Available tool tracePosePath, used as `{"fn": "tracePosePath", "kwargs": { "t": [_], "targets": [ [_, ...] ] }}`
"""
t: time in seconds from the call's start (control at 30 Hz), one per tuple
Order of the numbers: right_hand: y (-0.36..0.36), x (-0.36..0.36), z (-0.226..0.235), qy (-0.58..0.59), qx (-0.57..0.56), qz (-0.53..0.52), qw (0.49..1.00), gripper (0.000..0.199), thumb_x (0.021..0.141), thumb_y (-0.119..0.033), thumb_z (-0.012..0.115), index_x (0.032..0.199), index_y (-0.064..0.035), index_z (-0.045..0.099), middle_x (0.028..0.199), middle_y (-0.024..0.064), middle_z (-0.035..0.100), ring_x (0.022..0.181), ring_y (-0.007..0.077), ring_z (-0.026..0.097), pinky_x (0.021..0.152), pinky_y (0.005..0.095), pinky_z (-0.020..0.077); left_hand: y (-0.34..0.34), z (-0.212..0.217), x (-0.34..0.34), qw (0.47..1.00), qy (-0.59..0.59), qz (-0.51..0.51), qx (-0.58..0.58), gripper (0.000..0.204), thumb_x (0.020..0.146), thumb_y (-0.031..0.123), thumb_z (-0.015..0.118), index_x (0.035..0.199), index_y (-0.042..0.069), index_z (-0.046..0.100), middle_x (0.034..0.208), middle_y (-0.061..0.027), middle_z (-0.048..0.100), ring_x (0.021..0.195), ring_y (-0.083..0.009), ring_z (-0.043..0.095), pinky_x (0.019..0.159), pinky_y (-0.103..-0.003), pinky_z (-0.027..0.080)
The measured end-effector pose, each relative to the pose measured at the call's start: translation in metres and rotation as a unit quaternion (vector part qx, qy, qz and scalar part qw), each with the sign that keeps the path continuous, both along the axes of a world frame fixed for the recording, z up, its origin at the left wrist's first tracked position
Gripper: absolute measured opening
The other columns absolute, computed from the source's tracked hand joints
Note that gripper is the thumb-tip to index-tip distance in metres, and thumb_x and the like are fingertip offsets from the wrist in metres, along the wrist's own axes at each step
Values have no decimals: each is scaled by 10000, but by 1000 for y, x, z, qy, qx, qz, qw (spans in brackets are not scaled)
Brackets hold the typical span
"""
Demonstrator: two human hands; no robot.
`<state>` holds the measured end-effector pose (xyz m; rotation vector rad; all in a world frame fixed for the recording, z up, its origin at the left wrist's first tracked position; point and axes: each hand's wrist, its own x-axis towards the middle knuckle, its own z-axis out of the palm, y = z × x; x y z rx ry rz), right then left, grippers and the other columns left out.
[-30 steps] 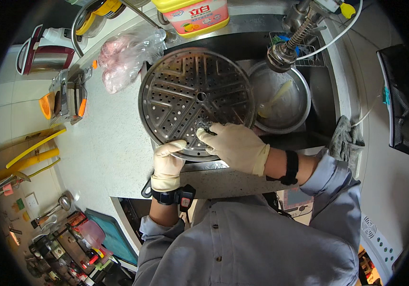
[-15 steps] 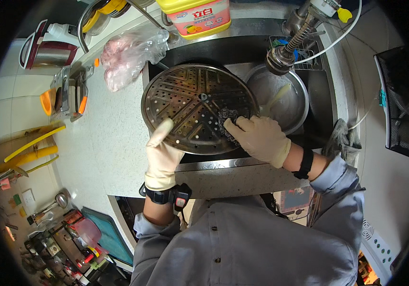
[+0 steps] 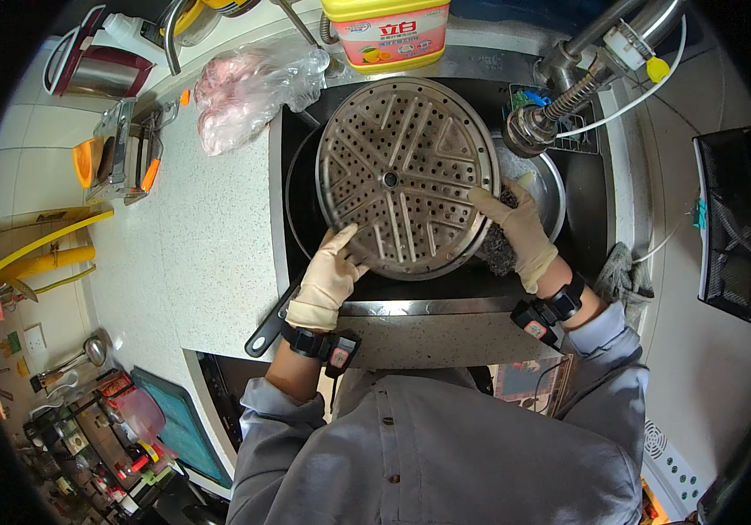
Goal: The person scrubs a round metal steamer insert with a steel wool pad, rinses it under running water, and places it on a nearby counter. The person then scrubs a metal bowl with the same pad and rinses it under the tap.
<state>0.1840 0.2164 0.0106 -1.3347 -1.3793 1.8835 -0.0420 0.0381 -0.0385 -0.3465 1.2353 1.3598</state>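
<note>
A round perforated metal steamer plate (image 3: 410, 149) is held tilted over the sink, its ribbed face toward me. My left hand (image 3: 327, 280), in a cream rubber glove, grips its lower left rim. On the right rim rests the thumb of my gloved right hand (image 3: 524, 229), closed round a dark steel wool scourer (image 3: 499, 251) beside the plate's edge. Beneath the plate sits a dark pan, mostly hidden; its black handle (image 3: 268, 331) pokes out past my left wrist. A metal bowl (image 3: 555, 188) with something pale in it stands behind my right hand.
A spring-hose faucet (image 3: 559, 109) hangs over the sink's right side, near a wire basket (image 3: 581, 136). Behind the sink stands a yellow detergent jug (image 3: 388, 39). Bagged pinkish food (image 3: 235, 96) lies on the left counter; a grey cloth (image 3: 622, 278) hangs at right.
The steamer plate has tipped up and swung to the right, showing a paler, greyer face. My right hand has shifted from its surface to its right rim. The pan handle has come into view.
</note>
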Motion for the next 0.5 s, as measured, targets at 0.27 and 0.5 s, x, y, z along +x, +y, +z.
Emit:
{"fn": "tracePosePath", "kwargs": {
  "t": [0.27,0.5],
  "targets": [
    [17,15,-7,126,-265,56,954,541,818,-329,754,1183,24,565,1079,116,648,933,188,646,771,257,533,-35,21,-11,949,138,-128,254,269,830,62,550,1079,-33,585,1043,-142,634,908,-260,626,864,-367,516],
    [95,25,-95,-236,151,356,892,610,896,-507,549,1354,-106,505,1318,232,518,1234,338,491,1013,358,395,-44,48,3,972,135,-88,170,301,811,-77,501,1103,-83,575,1049,-114,642,953,-223,642,845,-336,534]
  ]
}}
